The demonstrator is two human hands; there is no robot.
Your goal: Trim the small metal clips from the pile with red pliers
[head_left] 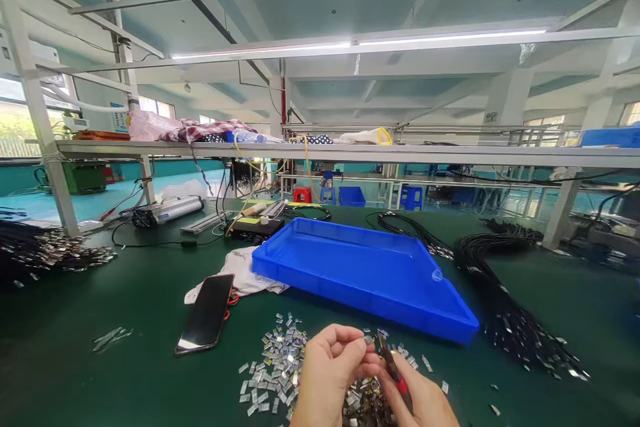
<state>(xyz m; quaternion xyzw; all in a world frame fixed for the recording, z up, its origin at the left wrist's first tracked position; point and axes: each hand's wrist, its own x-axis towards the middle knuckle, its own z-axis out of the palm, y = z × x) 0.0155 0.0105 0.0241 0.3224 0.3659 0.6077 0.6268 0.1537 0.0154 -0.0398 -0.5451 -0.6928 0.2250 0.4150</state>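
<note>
My left hand (333,367) is closed, pinching a small shiny piece (369,340) between thumb and forefinger. Wrapped in my right hand (420,393) are small pliers (397,373) with dark narrow jaws and black-and-red handles. Their tip points up, right beside the pinched piece; whether they touch it I cannot tell. Below and left of my hands, many small silver metal pieces (273,373) lie scattered on the green table. A darker heap of small brownish and silver parts (367,400) shows between my wrists, partly hidden by them.
Beyond my hands stands a blue plastic tray (365,307). To its left lie a phone (206,313), red-handled scissors (231,303) and a white cloth (245,273). Bundles of black cables (520,327) lie at right, another cable bundle (45,247) at far left. A shelf (350,155) spans the back.
</note>
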